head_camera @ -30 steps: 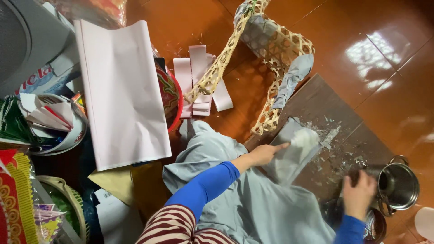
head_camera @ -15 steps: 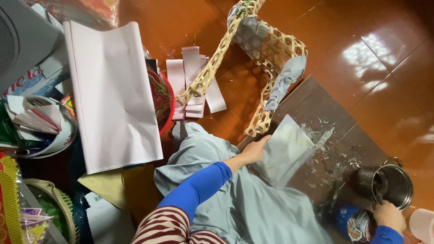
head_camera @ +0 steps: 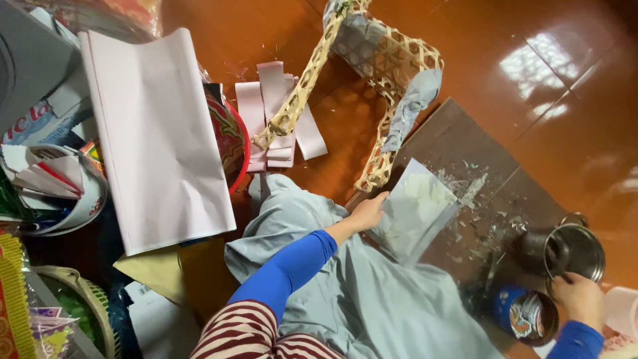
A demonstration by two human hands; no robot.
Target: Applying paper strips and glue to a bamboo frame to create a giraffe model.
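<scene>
My left hand [head_camera: 367, 213], in a blue sleeve, reaches across the grey cloth [head_camera: 345, 292] on my lap. Its fingers curl over the near edge of a pale grey paper sheet [head_camera: 419, 209] smeared with white paste, which lies on a dark board [head_camera: 465, 153]. My right hand [head_camera: 579, 299] is at the bottom right, between a shiny metal pot [head_camera: 573, 249] and a round blue tin [head_camera: 528, 318]. It touches both, and its grip is unclear. A woven bamboo frame [head_camera: 392, 60], partly covered with grey paper, stands beyond the sheet.
Pink paper strips [head_camera: 276, 113] lie by the frame on the glossy brown floor [head_camera: 551, 100]. At the left are a large pink paper sheet [head_camera: 156, 139], a red patterned bowl [head_camera: 229, 136], a bowl of scraps [head_camera: 56, 189] and a basket [head_camera: 73, 299]. A white cup [head_camera: 621, 309] sits at the right edge.
My right hand has left the metal pot's rim and drawn back toward me, beside the blue tin. My left hand has slid to the near edge of the paper sheet and curled its fingers.
</scene>
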